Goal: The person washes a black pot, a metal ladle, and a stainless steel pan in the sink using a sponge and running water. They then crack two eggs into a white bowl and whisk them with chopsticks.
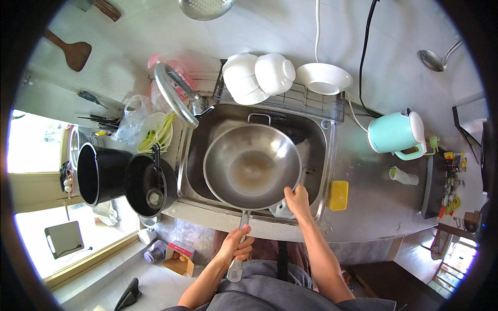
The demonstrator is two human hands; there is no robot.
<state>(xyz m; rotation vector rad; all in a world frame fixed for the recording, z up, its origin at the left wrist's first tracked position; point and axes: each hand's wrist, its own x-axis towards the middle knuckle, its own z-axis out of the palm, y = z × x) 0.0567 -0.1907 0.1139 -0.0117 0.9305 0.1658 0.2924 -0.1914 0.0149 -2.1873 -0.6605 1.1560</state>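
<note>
A stainless steel wok [253, 167] with a little brownish liquid at its bottom is over the sink basin [317, 155]. My left hand [235, 244] is closed around its long metal handle, which points toward me. At the wok's near right rim, my right hand [298, 200] holds a greyish cloth [283, 210] that hangs at the sink's front edge. The chrome faucet [175, 93] arches at the sink's back left corner, its spout left of the wok. A yellow sponge [338, 195] lies on the counter to the right of my right hand.
Two dark pots [105, 171] stand left of the sink, beside a plate of green vegetable strips [159, 134]. White bowls [258, 77] and a white dish [324, 79] rest on the wire rack [307, 102] behind the basin. A mint-green electric kettle [395, 133] is at the right.
</note>
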